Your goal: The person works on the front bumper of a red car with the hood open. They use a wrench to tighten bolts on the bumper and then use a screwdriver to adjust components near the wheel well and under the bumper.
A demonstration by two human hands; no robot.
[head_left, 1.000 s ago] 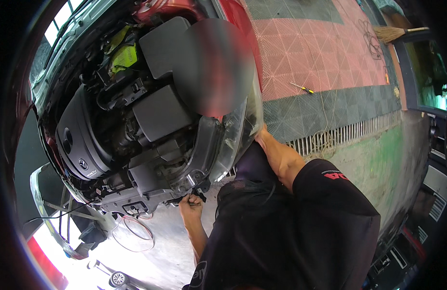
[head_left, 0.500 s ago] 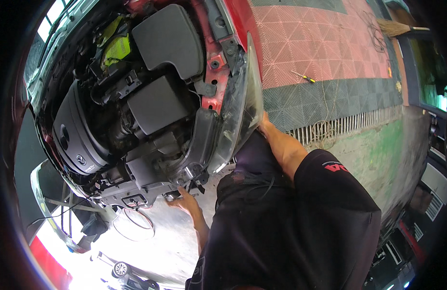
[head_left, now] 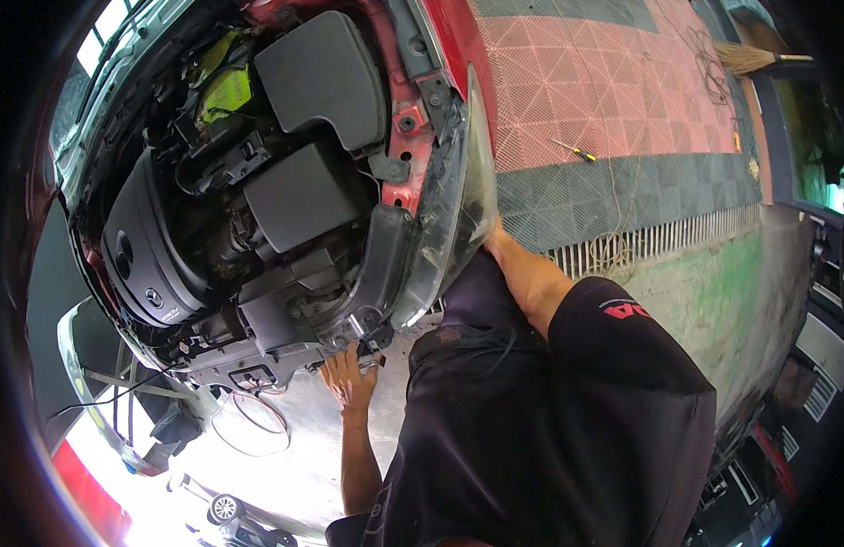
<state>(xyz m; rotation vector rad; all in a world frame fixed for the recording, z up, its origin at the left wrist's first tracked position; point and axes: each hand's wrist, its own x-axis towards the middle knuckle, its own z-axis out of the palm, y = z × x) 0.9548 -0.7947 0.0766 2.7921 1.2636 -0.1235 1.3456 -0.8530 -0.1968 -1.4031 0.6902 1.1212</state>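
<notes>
The headlight sits at the front corner of a red car, its clear lens turned toward me. My left hand is at the headlight's lower inner end, beside a small black and silver bracket. Its fingers bend against the car's front there, and what they grip is partly hidden. My right hand reaches to the outer side of the headlight. The lens edge covers its fingers.
The engine bay holds a black engine cover and a black box lid. A yellow-handled screwdriver lies on red and grey floor tiles. Coiled cord lies by a floor grate. A detached bumper stands at left.
My left hand has turned, its back now facing up and its fingers pointing toward the headlight's end, and its forearm has swung left. The right hand stays by the headlight's outer side.
</notes>
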